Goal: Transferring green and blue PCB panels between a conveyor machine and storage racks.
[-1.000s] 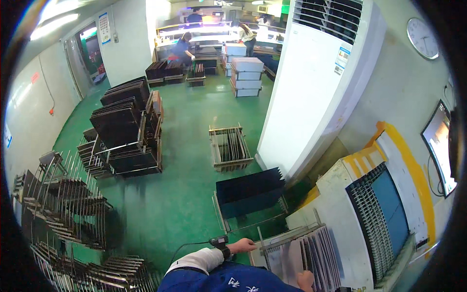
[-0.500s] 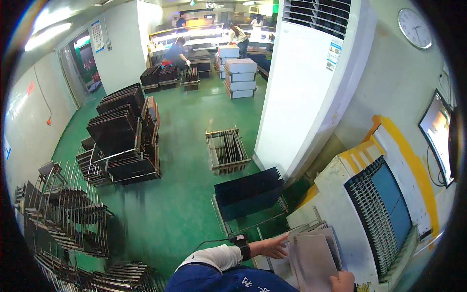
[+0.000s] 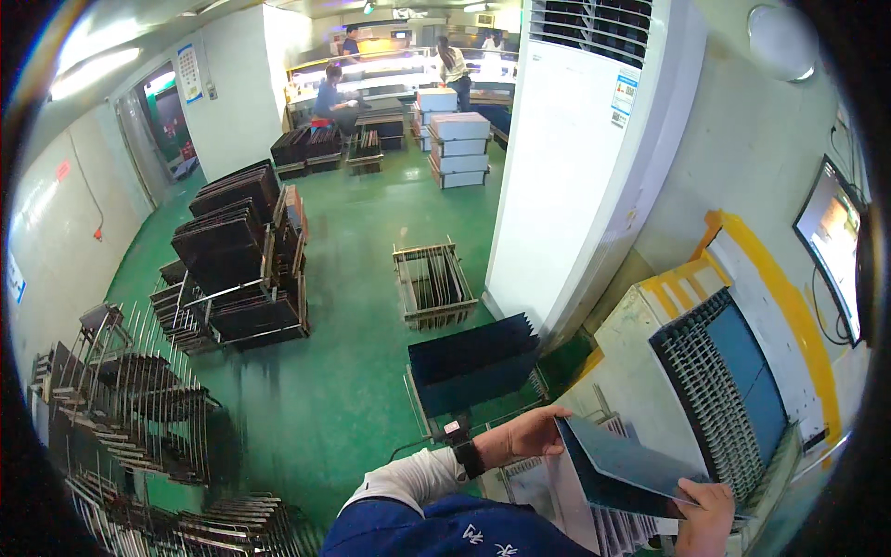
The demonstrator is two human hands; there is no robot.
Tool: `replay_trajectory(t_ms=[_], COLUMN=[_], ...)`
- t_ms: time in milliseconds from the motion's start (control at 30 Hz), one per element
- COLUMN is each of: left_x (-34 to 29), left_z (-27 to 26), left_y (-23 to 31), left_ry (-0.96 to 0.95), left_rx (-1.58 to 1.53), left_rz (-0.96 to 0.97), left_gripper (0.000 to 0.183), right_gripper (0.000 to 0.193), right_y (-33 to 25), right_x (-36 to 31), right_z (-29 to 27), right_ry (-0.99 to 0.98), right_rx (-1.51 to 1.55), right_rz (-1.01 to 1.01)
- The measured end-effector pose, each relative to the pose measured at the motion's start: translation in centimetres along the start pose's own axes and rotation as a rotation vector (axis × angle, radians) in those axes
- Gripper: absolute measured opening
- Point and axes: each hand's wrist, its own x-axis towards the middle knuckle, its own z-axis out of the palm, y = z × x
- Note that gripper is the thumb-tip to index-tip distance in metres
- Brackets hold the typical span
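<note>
My left hand [image 3: 538, 433] is closed on the left end of a thin dark blue-grey panel [image 3: 640, 455]. My right hand [image 3: 707, 509] grips the same panel at its right corner, thumb on top. A second dark sheet [image 3: 587, 475] shows under it, the two spread apart like a V; I cannot tell if they are separate. Both are held tilted above a rack holding several upright light grey panels [image 3: 620, 533]. Another light panel [image 3: 564, 485] stands beneath my left hand. A black band with a small device sits on my left wrist.
A machine with a roller conveyor [image 3: 705, 399] stands close at the right, blue panels on it. Left of the rack is a rack of dark blue panels [image 3: 473, 364]; beyond is a wire rack [image 3: 433, 286]. A tall white cabinet [image 3: 575, 186] rises ahead. Stacked racks [image 3: 232, 251] line the left.
Both hands have come up, now holding dark blue-grey panels where the light grey panels were. My left hand has closed from open fingers. My right hand has moved right and up.
</note>
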Motion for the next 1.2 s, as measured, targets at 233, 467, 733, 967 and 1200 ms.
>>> replay_trajectory(t_ms=[233,467,733,967,1200], left_x=[1.7,4.3,6.5,8.3,9.7], left_z=[1.2,2.5,4.4,2.6,1.2], left_y=[-0.3,-2.1,-3.8,-5.3,-6.3], left_ry=[0.039,0.127,0.223,0.247,0.202], left_rx=[0.051,0.124,0.367,0.228,0.221], left_rz=[0.168,0.200,0.024,-0.042,0.003], left_gripper=[0.026,0.026,0.018,0.037,0.029], right_gripper=[0.016,0.015,0.050,0.049,0.038], right_y=[3.3,8.5,12.0,13.0,16.0], right_x=[-1.8,-6.3,-11.0,-13.6,-21.1], right_z=[2.4,12.0,25.7,28.2,31.0], right_ry=[0.088,0.119,0.758,0.709,0.849], right_rx=[-0.098,-0.046,0.793,0.267,1.704], right_rz=[-0.010,0.464,1.001,0.895,1.218])
